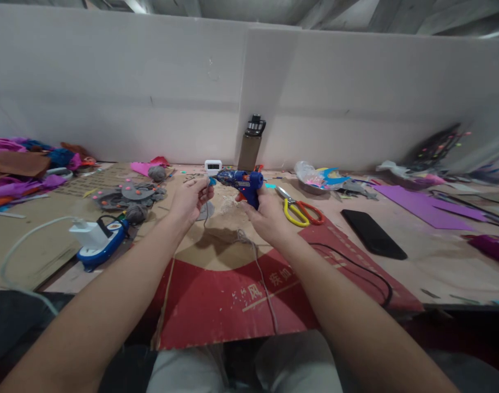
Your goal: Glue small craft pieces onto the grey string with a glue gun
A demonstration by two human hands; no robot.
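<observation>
In my right hand [270, 214] is a blue hot glue gun [254, 183], its nozzle pointing left. My left hand [193, 197] pinches a small blue piece [212, 181] right at the nozzle tip; its exact kind is too small to make out. A strand of grey yarn [206, 214] hangs below the left fingers. More grey yarn [260, 267] trails over the red and brown cardboard [216, 305] under my hands. A grey flat scrap [205, 211] lies beneath the left hand, partly hidden.
Scissors [300, 212] with yellow and red handles and a black phone [372, 233] lie to the right. A bottle [250, 144] and small white clock [213, 165] stand behind. A blue power strip [100, 245] sits left, near grey felt pieces [128, 194]. Purple sheets [425, 206] lie far right.
</observation>
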